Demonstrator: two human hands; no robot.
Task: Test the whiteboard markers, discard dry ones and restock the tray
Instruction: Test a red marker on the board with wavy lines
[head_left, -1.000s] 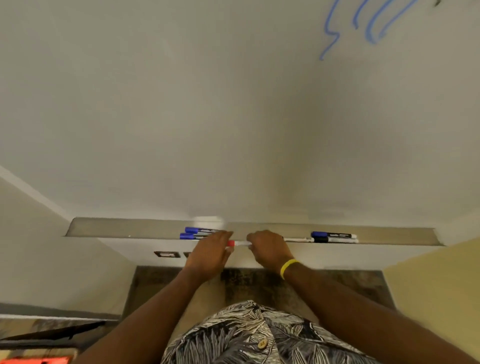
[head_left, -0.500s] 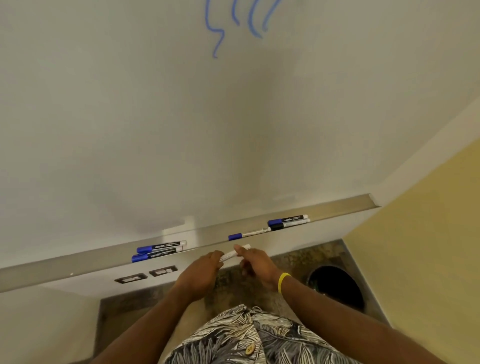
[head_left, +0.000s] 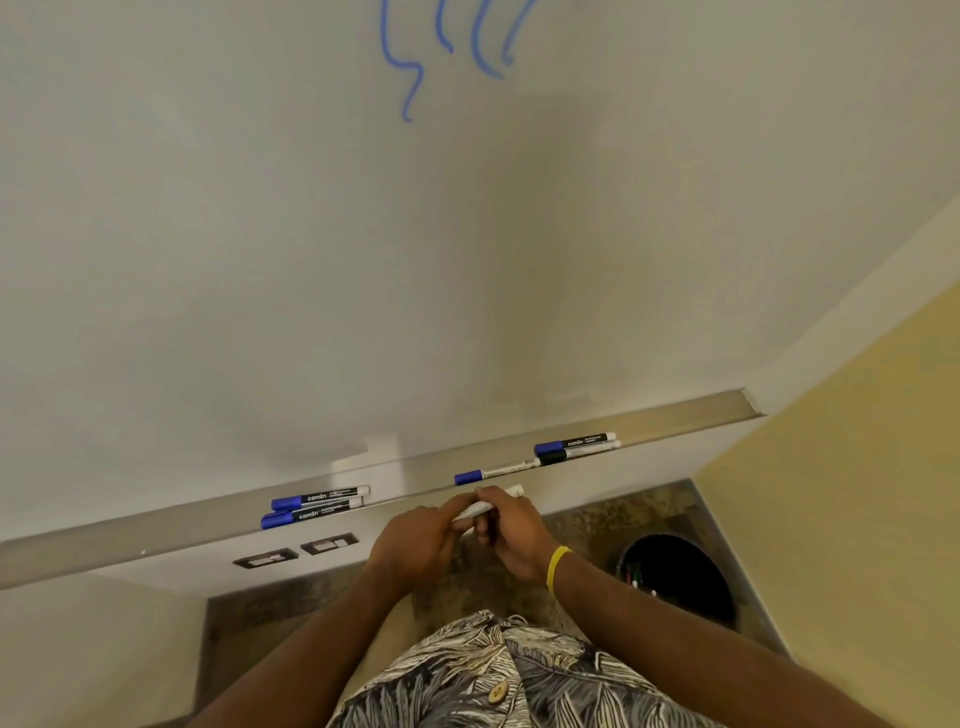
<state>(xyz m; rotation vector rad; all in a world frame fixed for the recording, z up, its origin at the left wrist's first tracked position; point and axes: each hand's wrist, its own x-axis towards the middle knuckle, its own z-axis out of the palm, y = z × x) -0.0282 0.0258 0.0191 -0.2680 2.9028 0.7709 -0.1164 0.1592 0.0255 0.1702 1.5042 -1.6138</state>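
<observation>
Both my hands hold one white marker (head_left: 485, 505) just below the metal tray (head_left: 156, 530) of the whiteboard (head_left: 311, 234). My left hand (head_left: 421, 543) grips its near end, which is hidden; my right hand (head_left: 511, 530) pinches the barrel, whose white end sticks out toward the tray. Two blue-capped markers (head_left: 311, 506) lie side by side on the tray's left part. A single blue-capped marker (head_left: 493, 473) lies in the middle, and a blue-capped and a black-capped marker (head_left: 576, 448) lie further right. Blue scribbles (head_left: 441, 52) mark the board's top.
A round black bin (head_left: 680, 582) with a few markers inside stands on the speckled floor at the lower right, beside a yellow wall (head_left: 857, 519). Two wall sockets (head_left: 296, 552) sit under the tray.
The marker came off the tray into both hands and its red cap is now hidden in my left hand. My head turned right, bringing the bin into view.
</observation>
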